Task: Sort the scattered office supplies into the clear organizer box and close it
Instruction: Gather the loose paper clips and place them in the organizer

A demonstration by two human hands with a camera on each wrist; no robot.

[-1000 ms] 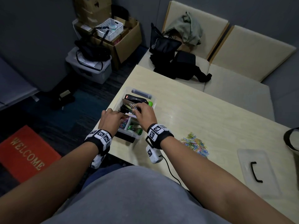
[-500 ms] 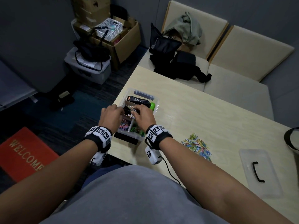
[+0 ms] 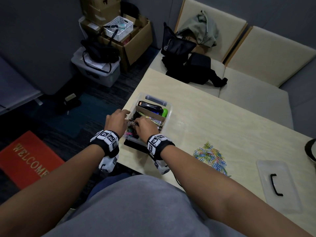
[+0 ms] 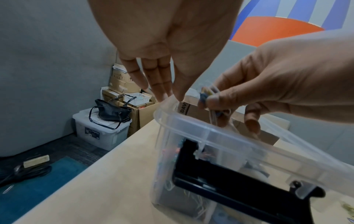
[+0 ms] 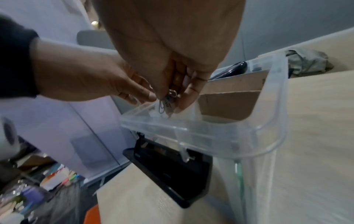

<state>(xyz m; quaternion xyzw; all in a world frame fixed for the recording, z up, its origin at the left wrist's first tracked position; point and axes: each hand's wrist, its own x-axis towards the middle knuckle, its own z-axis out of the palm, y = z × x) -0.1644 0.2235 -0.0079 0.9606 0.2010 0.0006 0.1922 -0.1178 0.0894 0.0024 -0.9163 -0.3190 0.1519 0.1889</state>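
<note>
1. Two hands work at the near left corner of the clear organizer box (image 3: 168,106), which stands open on the table (image 3: 222,127) near its left edge.
2. Right hand (image 3: 147,125): fingers and thumb pinch a small bunch of paper clips (image 5: 167,98) just above the box's near compartment.
3. Left hand (image 3: 117,121): fingers straight, holding nothing, tips touching the box's left rim.
4. Box contents: black stapler (image 3: 150,106), green item (image 3: 165,112), cardboard dividers (image 3: 152,113), coloured clips (image 3: 129,131) in the near left compartment.
5. Loose clip pile (image 3: 212,157) lies on the table, right of the box.
6. Clear lid (image 3: 277,182) with black handle lies further right, apart from the box.
</note>
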